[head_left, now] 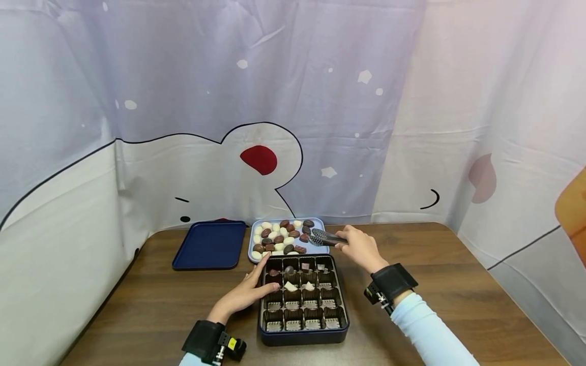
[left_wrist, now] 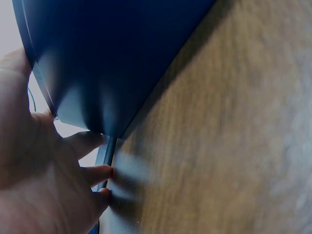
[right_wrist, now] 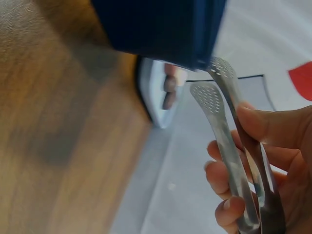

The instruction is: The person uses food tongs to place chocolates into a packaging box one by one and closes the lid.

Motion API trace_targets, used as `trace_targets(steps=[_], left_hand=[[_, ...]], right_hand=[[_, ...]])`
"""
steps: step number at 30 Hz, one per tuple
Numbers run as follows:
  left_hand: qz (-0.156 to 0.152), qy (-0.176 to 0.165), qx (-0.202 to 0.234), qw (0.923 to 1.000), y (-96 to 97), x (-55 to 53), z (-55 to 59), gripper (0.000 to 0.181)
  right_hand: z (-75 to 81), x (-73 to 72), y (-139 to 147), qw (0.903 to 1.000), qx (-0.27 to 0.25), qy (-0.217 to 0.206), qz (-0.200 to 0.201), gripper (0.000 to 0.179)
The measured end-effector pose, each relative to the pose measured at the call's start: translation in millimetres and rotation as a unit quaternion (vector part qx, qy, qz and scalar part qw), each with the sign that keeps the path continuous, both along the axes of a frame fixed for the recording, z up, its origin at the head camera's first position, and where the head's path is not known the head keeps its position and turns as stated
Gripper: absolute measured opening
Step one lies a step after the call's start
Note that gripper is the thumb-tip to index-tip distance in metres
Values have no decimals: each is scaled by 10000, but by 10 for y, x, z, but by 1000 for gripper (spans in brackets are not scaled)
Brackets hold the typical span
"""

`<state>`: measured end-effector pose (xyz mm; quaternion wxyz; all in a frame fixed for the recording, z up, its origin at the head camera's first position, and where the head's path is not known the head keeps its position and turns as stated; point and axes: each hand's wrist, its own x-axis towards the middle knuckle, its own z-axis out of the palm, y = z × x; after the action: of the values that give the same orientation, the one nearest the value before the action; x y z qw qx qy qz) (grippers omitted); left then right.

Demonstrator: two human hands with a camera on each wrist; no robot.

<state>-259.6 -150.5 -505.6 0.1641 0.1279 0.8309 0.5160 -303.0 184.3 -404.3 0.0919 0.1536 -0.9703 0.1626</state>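
Observation:
My right hand [head_left: 361, 248] grips metal tongs [head_left: 328, 237] with perforated tips, held over the right side of a light blue tray [head_left: 326, 250] of chocolates. In the right wrist view the tongs [right_wrist: 231, 141] have their arms apart, with nothing between the tips. A dark navy box [head_left: 304, 337] with a black divided insert stands in front of the tray. Brown chocolates [head_left: 289, 270] sit in its back row, and white chocolates [head_left: 290, 286] in the second row. My left hand [head_left: 244, 295] rests at the box's left side, fingers extended along the back left corner, thumb over the rim.
A flat dark blue tray [head_left: 210, 245] lies on the wooden table [head_left: 403, 244] left of the chocolates. White, brown and dark chocolates [head_left: 279, 239] are spread across the light blue tray. Behind the table hangs a printed curtain [head_left: 339, 101].

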Motion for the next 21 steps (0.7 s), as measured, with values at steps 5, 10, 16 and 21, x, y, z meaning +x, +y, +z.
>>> trace_targets(steps=[5,10,16,21], left_hand=[[-43,21,-16,10000,8,20,32,109],[-42,32,-41,10000,15,40,66,106],[-51,75,-79,9999,21,85,132,100],[-65,58,-186,9998,19,98,165,102]], right_hand=[[-129,-91,-73,9998,99,-132,-123,29],[-234,-173,-128,9995,74,-176,-245,32],[-354,-235,-171,9998,15,-31,-189,35],[-405,-268,-218,9999,97,104,-83,39]])
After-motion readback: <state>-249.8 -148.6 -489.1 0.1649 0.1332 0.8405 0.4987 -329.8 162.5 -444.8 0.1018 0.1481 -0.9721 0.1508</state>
